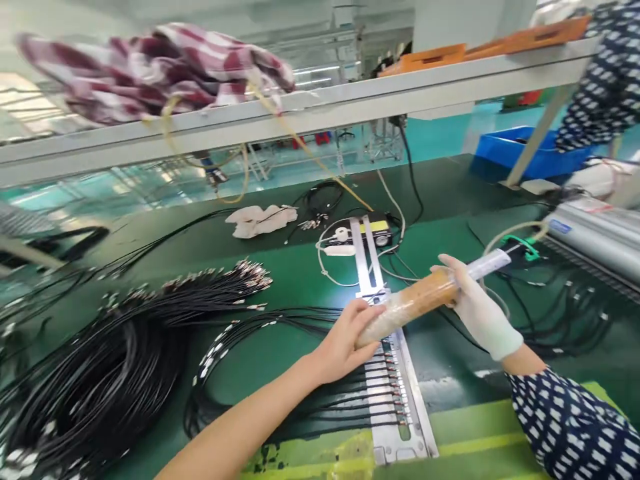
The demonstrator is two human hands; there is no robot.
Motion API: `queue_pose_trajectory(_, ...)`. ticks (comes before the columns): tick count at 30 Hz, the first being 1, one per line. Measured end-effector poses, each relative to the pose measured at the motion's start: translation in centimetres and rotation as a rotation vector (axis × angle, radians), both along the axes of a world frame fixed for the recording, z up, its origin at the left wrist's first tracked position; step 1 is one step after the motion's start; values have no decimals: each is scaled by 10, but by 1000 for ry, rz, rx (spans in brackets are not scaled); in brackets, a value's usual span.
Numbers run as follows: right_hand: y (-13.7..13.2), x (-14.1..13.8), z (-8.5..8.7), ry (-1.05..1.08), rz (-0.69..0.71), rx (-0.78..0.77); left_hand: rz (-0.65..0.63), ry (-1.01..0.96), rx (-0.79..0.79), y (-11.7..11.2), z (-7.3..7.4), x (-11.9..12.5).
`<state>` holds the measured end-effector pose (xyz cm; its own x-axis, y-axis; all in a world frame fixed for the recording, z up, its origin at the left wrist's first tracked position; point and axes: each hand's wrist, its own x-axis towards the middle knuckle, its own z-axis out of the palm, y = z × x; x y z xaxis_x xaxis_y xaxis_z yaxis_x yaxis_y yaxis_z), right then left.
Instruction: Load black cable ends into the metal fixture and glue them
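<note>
Between my hands runs a thick tube point(415, 301) in clear shiny wrapping, whitish at its left end and brown along the middle. My left hand point(345, 340), bare, grips the whitish end. My right hand point(473, 300), in a white glove, closes round the brown end, where a narrower pale tube point(489, 264) sticks out to the right. Whether the two tubes are joined is hidden by the glove. Below them lies a metal fixture point(415, 407) with black cables point(345, 403) set side by side across it.
Coiled black cables point(115, 387) with small connectors fill the left of the green table point(295, 273). A small device point(383, 238) and crumpled white cloth point(257, 220) lie behind. At right are a green clip point(523, 247) on a hose and a blue bin point(515, 150). A shelf point(340, 107) crosses above.
</note>
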<state>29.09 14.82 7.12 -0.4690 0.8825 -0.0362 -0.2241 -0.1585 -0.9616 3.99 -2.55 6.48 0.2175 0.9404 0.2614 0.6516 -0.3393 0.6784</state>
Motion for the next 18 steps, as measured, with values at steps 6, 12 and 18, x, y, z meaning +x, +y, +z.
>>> queue_pose_trajectory(6,2,-25,2,-60,321,-209,67,-126,-15,-24,-1,-1)
queue_pose_trajectory(12,25,-41,11,-18,325,-288,115,-186,-28,-44,8,-8)
queue_pose_trajectory(18,3,-67,4,41,265,-327,190,-256,-86,-44,13,-10)
